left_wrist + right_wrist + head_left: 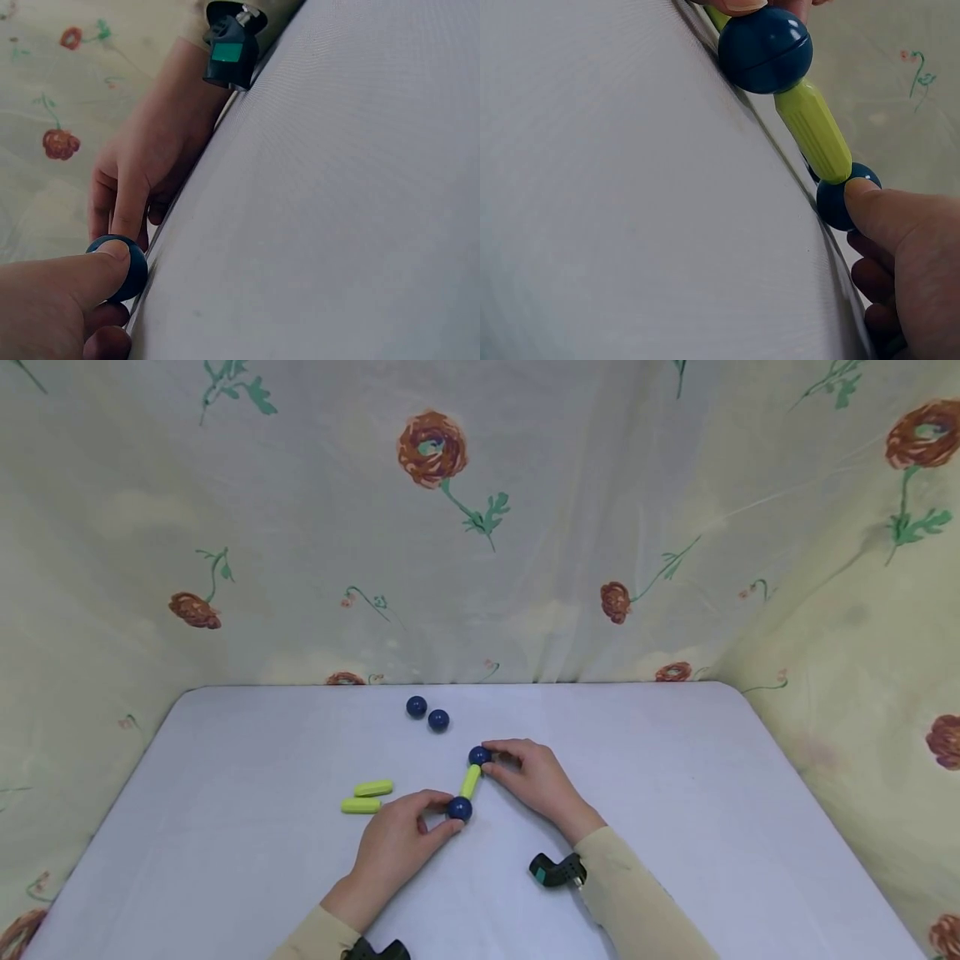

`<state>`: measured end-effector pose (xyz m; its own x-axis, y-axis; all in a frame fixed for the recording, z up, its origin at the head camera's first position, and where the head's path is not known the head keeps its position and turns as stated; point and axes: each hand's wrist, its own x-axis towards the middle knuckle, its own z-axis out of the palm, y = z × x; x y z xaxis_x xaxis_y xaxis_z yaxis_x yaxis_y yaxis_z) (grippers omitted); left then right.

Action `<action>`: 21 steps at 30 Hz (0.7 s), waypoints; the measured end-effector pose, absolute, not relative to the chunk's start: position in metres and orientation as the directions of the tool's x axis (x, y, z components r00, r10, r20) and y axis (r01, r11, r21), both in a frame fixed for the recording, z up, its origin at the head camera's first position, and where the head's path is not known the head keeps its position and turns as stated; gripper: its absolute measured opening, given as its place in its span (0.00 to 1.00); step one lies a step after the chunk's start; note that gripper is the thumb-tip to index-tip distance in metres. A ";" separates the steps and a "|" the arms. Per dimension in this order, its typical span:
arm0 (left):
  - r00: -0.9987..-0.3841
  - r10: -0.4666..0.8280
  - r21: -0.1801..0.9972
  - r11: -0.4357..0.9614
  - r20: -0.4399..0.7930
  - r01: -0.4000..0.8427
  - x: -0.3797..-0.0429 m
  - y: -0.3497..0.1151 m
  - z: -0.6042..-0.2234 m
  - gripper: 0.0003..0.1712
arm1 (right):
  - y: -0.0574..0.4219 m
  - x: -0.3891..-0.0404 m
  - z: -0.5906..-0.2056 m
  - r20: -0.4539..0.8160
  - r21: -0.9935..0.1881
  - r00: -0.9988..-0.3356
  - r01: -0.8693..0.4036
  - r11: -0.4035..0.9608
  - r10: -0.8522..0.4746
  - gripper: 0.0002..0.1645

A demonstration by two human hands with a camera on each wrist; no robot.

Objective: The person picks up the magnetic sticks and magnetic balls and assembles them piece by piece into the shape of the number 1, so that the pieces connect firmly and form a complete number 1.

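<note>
Left hand (405, 843): grip pinched the near ball (460, 809), blue, between thumb and fingers. Right hand (536, 778): grip pinched the far ball (477, 755), also blue, same way. Rod (470, 782), yellow-green, sat between them, one end against each ball, slanting away from the person. All three were around mid-worktop (712, 802); couldn't tell if they touched the surface. Two loose rods (373, 788) lay side by side, just beside the left hand's knuckles. Two loose balls (438, 720) sat close together near the back edge. Flowered cloth (322, 510) hung behind.
</note>
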<state>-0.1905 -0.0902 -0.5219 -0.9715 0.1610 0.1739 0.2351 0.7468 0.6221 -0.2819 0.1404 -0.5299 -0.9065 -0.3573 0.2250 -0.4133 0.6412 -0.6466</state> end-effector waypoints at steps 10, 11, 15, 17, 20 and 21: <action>-0.979 0.157 0.670 0.714 0.127 0.201 -0.190 -0.093 -0.519 0.22 | 0.141 -0.282 -0.533 0.209 -0.693 -0.927 -0.364 0.622 -0.310 0.21; -0.983 0.149 0.690 0.700 0.110 0.183 -0.190 -0.094 -0.518 0.21 | 0.141 -0.282 -0.534 0.204 -0.697 -0.930 -0.357 0.621 -0.306 0.21; -0.994 0.094 0.748 0.655 0.054 0.102 -0.186 -0.102 -0.509 0.20 | 0.139 -0.283 -0.537 0.187 -0.701 -0.936 -0.341 0.627 -0.300 0.22; -0.996 0.067 0.753 0.653 0.052 0.083 -0.185 -0.107 -0.503 0.19 | 0.138 -0.283 -0.537 0.186 -0.697 -0.938 -0.337 0.633 -0.294 0.22; -0.997 0.036 0.751 0.656 0.072 0.078 -0.183 -0.118 -0.497 0.18 | 0.140 -0.283 -0.535 0.181 -0.697 -0.942 -0.325 0.639 -0.281 0.21; -0.996 0.026 0.753 0.654 0.083 0.079 -0.181 -0.122 -0.496 0.18 | 0.141 -0.283 -0.534 0.177 -0.698 -0.944 -0.320 0.640 -0.279 0.21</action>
<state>-0.1814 -0.1224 -0.4956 -0.9962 0.0258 0.0828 0.0795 0.6535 0.7527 -0.2826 0.1410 -0.5345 -0.9438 -0.2788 0.1775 -0.3204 0.6402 -0.6982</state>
